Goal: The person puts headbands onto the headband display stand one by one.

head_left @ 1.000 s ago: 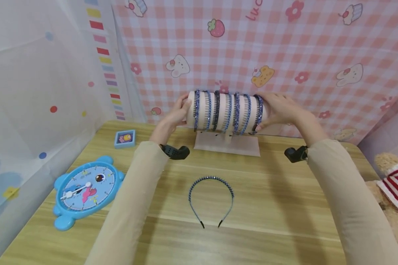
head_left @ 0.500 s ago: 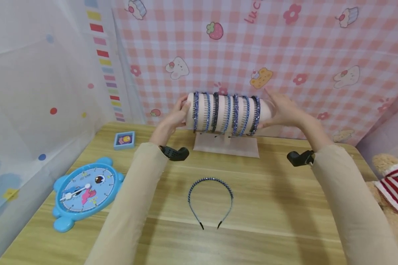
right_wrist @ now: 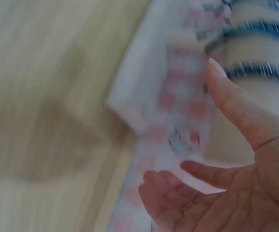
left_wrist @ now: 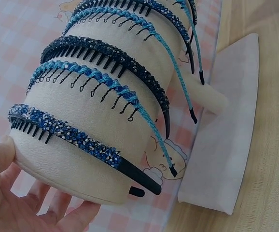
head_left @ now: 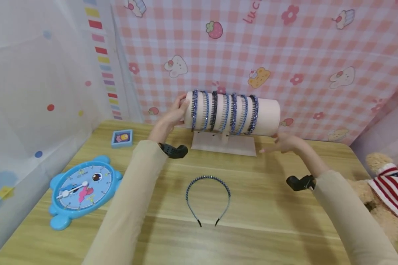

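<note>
A cream roll-shaped headband display stand (head_left: 268,115) stands at the back of the table, with several blue and black headbands around its roll. My left hand (head_left: 172,116) grips the roll's left end; in the left wrist view its thumb lies at the end's edge near a glittery blue headband (left_wrist: 67,130), fingers curled beneath. Just below the roll's right end, my right hand (head_left: 284,142) is apart from it, thumb and fingers spread and holding nothing, as the blurred right wrist view also shows. A single thin blue headband (head_left: 208,177) lies flat on the table, in front of the stand.
On the left of the wooden table (head_left: 252,239) lie a blue toy clock (head_left: 99,195) and a small blue framed picture (head_left: 122,138). A teddy bear (head_left: 381,198) in a striped top sits at the right. Behind the stand hangs a pink checked cloth (head_left: 238,48).
My right hand has let go of the roll's right end and dropped below it, uncovering that end. My left hand keeps its grip on the left end. The headband on the table stays put.
</note>
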Tool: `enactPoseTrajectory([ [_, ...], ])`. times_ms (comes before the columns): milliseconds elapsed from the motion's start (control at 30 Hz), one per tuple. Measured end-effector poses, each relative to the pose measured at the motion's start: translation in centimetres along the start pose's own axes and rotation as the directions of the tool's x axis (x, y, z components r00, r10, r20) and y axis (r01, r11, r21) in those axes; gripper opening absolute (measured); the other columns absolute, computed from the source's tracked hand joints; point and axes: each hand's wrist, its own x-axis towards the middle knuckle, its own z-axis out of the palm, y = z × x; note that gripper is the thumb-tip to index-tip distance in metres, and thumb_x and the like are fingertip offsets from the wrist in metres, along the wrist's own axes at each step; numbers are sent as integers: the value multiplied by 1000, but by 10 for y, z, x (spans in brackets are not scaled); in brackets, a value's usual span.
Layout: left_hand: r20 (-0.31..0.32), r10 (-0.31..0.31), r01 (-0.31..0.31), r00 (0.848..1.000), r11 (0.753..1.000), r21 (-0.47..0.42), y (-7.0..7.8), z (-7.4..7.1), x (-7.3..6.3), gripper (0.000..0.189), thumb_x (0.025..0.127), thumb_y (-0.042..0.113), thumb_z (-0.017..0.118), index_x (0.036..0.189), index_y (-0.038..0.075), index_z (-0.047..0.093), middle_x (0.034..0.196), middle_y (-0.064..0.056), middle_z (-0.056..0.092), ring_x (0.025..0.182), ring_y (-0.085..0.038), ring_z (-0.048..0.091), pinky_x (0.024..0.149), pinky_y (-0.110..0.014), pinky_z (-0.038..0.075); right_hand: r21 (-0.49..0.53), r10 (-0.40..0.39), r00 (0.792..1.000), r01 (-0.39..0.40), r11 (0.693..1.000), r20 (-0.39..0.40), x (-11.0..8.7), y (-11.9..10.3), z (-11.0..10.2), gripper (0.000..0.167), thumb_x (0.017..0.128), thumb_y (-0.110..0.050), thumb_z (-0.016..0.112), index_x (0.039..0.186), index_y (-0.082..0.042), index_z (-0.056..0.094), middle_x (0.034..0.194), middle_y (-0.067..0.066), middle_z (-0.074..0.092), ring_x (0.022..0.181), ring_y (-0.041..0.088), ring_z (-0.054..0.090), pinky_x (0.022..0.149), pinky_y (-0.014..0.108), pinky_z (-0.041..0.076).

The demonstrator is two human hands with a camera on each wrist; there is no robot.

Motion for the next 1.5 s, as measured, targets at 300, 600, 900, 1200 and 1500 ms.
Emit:
enactPoseTrajectory([
  [300, -9, -4, 5, 1000, 1000, 5, 2, -1, -1, 49, 99, 38, 28, 145, 31, 13, 150, -3, 22, 135, -26, 30, 108, -48, 33, -16, -132, 979, 136, 991, 153, 26, -29, 64, 58, 85, -30, 64, 123, 8, 44, 109, 21, 58, 87, 24, 58, 75, 34, 53],
  [600, -12, -12, 12, 1000, 1000, -2, -1, 0, 1, 49, 99, 36, 29, 145, 31, 14, 149, -4, 24, 134, -26, 32, 107, -49, 33, 74, -223, 949, 212, 975, 223, 43, -50, 119, 44, 83, -24, 66, 114, 3, 51, 86, 2, 56, 72, 11, 47, 62, 21, 43],
  [900, -9, -9, 9, 1000, 1000, 5, -2, 0, 1, 49, 99, 36, 29, 145, 31, 14, 151, -3, 21, 134, -27, 31, 107, -49, 33, -200, -313, 942, 331, 922, 119, 47, -70, 142, 25, 79, -7, 67, 101, -5, 55, 69, -2, 48, 61, 10, 42, 52, 17, 34],
  [1200, -3, -5, 5, 1000, 1000, 9, -1, 0, 0, 48, 99, 35, 29, 145, 31, 14, 152, -3, 19, 134, -28, 30, 107, -50, 33, -30, -281, 921, 300, 953, 271, 34, -64, 119, 29, 83, -4, 54, 110, 6, 55, 92, 16, 64, 53, 8, 54, 52, 23, 53],
  [1500, -6, -4, 4, 1000, 1000, 10, 0, -1, -1, 48, 99, 36, 28, 145, 32, 15, 151, -3, 21, 133, -28, 32, 106, -50, 34, 173, -227, 929, 182, 968, 293, 12, -28, 67, 39, 87, -13, 54, 119, 9, 50, 79, 2, 54, 68, 10, 57, 70, 34, 58],
])
